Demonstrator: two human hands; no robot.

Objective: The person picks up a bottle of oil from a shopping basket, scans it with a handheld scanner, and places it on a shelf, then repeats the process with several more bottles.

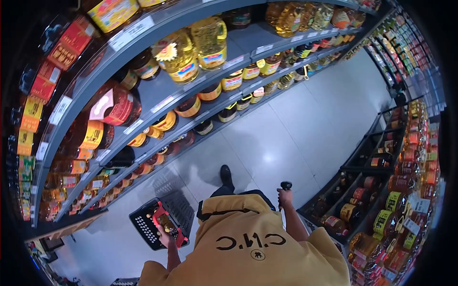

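At the lower left, my left hand [164, 236] is closed around the red handle of a black shopping basket [185, 209]. Inside the basket, a bottle with amber contents [164, 221] shows partly behind the handle. My right hand [285, 197], out in front of my body on the right, grips a slim dark object with a round black top [286, 185]. Its lower part is hidden in my fingers, and I cannot tell its kind.
A long grey shelf unit [191, 88] of oil and sauce bottles curves along the left. Dark crates [350, 190] and stacked bottles [393, 209] stand on the right. Pale floor tiles [286, 128] run between them, and my dark shoe [226, 175] is on them.
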